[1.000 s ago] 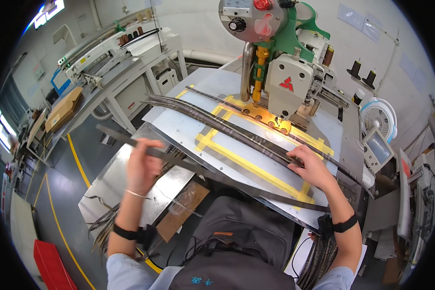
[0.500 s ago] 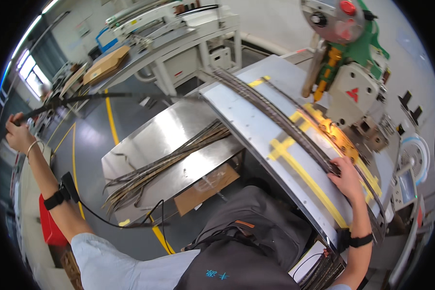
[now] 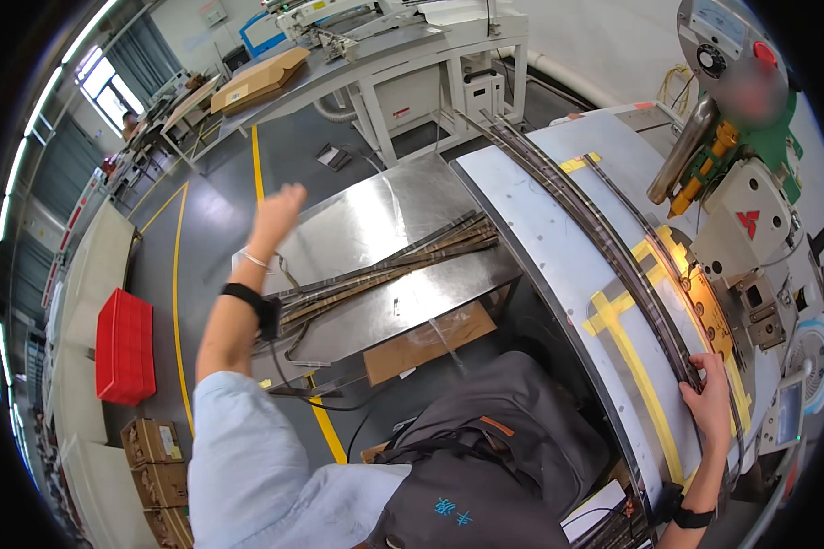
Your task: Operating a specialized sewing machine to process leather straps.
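My right hand (image 3: 710, 400) is at the near end of the long dark strips (image 3: 604, 238) lying on the white worktable (image 3: 545, 215). Its thumb and fingers are closed at the edge of those strips. Over the far left side of a low metal table (image 3: 339, 229) is my left hand (image 3: 277, 218), raised, its fingers turned away and smeared, so whether it holds anything is unclear. Below and beside it, a bundle of long brown and black strips (image 3: 403, 261) rests on the metal. A shorter dark strip (image 3: 627, 197) lies alongside the machine's lit brass-coloured plate (image 3: 702, 297).
A green and white machine (image 3: 746, 210) with an orange cylinder (image 3: 712, 160) overhangs the white table's right side. Yellow tape (image 3: 636, 361) marks its top. At left stand a red bin (image 3: 125, 348) and stacked brown boxes (image 3: 158, 476). Cardboard (image 3: 430, 343) sits under the metal table.
My left hand has swung right from the far left to over the metal table. The long dark strip it held out there no longer shows in it. My right hand remains on the strips.
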Action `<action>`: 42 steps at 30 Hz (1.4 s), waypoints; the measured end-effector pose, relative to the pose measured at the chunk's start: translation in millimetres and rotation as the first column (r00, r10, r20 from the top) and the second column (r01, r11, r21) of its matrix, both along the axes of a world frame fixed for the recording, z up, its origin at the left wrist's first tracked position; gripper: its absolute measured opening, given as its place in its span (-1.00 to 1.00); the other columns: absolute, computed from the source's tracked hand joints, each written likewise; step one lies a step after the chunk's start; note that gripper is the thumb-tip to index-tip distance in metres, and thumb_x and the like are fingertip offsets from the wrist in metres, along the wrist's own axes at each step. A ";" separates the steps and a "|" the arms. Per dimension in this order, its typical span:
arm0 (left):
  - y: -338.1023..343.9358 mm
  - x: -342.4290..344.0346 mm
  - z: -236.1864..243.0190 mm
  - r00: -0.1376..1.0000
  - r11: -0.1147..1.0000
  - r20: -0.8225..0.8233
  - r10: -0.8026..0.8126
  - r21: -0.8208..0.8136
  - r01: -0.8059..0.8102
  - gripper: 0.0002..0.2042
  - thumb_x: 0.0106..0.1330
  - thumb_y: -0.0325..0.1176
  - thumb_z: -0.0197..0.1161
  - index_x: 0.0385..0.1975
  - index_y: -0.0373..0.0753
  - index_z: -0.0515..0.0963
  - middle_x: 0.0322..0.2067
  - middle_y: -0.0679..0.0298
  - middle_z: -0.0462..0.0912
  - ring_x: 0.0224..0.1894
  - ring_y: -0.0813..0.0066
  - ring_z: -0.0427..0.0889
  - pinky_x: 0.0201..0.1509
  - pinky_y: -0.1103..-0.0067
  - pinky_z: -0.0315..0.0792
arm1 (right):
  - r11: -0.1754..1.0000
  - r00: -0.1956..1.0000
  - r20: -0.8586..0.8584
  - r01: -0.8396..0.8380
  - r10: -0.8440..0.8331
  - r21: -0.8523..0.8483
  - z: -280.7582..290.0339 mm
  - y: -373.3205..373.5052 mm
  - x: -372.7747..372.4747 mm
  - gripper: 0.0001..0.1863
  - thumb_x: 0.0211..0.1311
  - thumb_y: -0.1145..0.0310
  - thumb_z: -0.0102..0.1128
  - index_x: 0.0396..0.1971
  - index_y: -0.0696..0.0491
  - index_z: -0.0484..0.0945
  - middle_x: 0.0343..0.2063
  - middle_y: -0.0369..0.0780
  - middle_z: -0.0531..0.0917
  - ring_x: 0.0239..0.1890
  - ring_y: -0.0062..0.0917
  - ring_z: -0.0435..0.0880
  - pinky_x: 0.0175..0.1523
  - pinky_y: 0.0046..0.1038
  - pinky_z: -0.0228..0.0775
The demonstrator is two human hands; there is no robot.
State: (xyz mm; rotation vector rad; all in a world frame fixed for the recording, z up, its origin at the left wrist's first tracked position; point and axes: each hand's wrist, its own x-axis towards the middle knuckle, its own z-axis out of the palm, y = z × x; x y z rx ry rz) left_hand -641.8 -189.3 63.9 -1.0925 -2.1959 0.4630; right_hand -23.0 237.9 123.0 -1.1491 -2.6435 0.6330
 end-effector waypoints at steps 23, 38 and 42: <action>194.2 127.2 -87.0 0.799 0.962 0.565 -0.207 0.266 0.061 -0.82 0.27 -0.30 0.17 -0.32 -0.30 0.52 -0.37 0.08 0.58 -0.39 0.02 0.60 -0.33 0.28 0.46 | 0.938 0.972 -0.145 0.218 -0.185 0.268 -42.5 87.3 -84.4 -0.76 0.13 0.23 0.25 -0.41 0.12 0.58 -0.37 -0.12 0.63 -0.29 -0.20 0.63 -0.21 -0.24 0.45; 357.8 308.7 35.3 0.205 0.375 0.347 -0.915 0.547 0.748 -0.63 0.03 -0.36 0.36 -0.14 -0.32 0.53 -0.13 0.13 0.58 -0.02 0.21 0.53 0.04 0.43 0.43 | 0.973 0.970 -0.115 0.222 -0.214 0.068 -48.9 92.9 -78.8 -0.77 0.02 0.34 0.22 -0.39 0.19 0.59 -0.45 -0.01 0.64 -0.32 -0.18 0.63 -0.18 -0.21 0.43; 388.5 304.0 15.2 0.104 0.438 0.602 -0.792 0.440 0.784 -0.56 0.10 -0.27 0.31 -0.02 -0.32 0.51 0.02 0.14 0.54 0.10 0.22 0.46 0.19 0.42 0.33 | 0.977 0.973 -0.144 0.196 -0.183 0.081 -48.0 86.6 -75.3 -0.79 0.04 0.33 0.21 -0.43 0.19 0.56 -0.47 -0.03 0.62 -0.35 -0.18 0.61 -0.24 -0.24 0.41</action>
